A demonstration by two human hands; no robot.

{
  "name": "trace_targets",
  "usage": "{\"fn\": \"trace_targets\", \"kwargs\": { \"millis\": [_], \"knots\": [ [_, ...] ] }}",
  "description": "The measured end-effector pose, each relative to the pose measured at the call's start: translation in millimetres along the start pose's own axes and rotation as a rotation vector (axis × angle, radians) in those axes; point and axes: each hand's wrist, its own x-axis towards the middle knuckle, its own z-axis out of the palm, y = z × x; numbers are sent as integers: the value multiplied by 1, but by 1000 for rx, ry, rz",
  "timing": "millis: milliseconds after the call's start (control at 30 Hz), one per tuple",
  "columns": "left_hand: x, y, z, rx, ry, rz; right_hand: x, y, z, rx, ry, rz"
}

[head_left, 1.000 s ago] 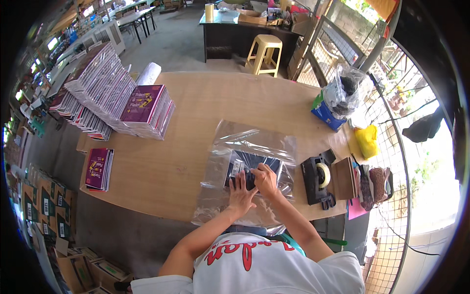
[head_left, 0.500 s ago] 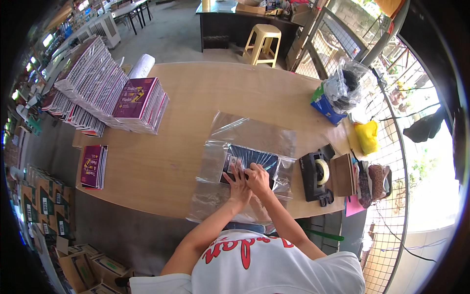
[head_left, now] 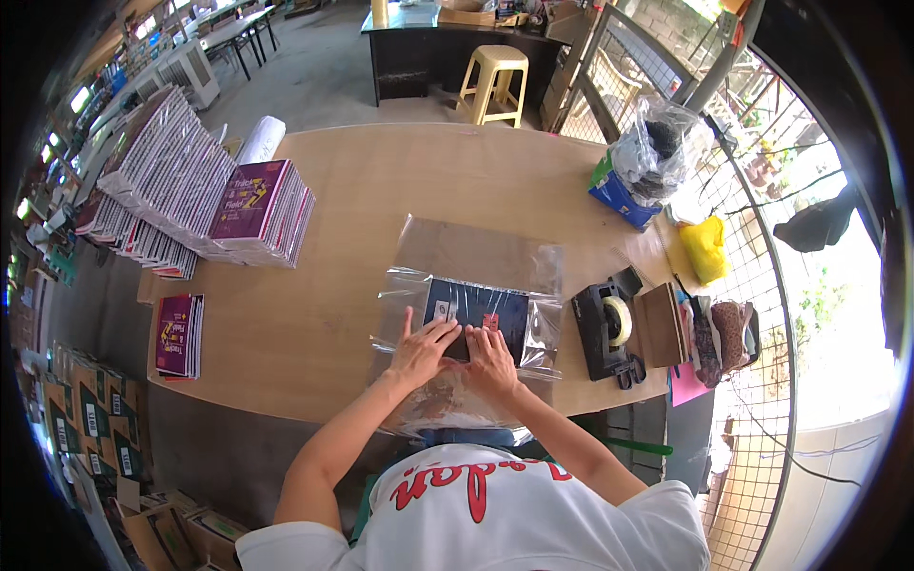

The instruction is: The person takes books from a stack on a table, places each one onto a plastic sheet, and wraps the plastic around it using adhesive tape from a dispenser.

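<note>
A dark blue book [head_left: 514, 312] with small pale and red patches lies on clear plastic sheeting [head_left: 466, 249], and some of the plastic passes over its cover. My left hand [head_left: 422, 352] rests near the book's lower left corner, fingers stretched flat and thumb spread out. Beside it, my right hand [head_left: 490, 362] lies with extended fingers on the lower middle part of the book. Both hands are open and press on the plastic at the near edge. What lies under my palms is hidden.
Tall stacks of spiral-bound books [head_left: 176, 167] stand at the left, with a smaller pile [head_left: 179, 335] nearer. To the right sit a black tape dispenser [head_left: 602, 328], a brown box [head_left: 659, 324], a yellow bundle [head_left: 705, 249] and a blue-green box [head_left: 624, 198] holding a plastic bag.
My hands have come apart from their overlapped position over the book. Both have moved down to its near edge and now lie flat side by side.
</note>
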Motion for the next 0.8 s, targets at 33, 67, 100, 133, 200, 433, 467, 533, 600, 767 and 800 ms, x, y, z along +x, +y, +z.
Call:
{"fn": "trace_targets", "kwargs": {
  "millis": [33,67,100,133,200,433,467,533,600,767,800],
  "knots": [
    [-1,-2,0,22,16,26,-6,1,1,42,80,1],
    [-2,-3,2,44,31,55,-13,4,2,83,162,4],
    [0,0,4,61,38,55,-16,8,-2,76,217,-12],
    [-1,1,6,53,31,84,-20,12,-17,66,222,17],
    [-6,2,5,28,67,-17,-38,36,-55,622,194,168],
    [-2,8,5,24,69,-2,-151,244,-145,563,203,1167],
    [1,11,6,21,68,8,-157,253,-142,676,91,1211],
    [1,9,5,29,58,16,-161,253,-137,804,-27,1239],
    [0,8,5,30,47,3,-164,245,-129,719,74,1035],
    [-9,3,7,50,57,-36,-199,210,-110,857,333,1195],
    [-5,7,6,29,54,-35,-219,221,-89,847,345,1206]
  ]
}}
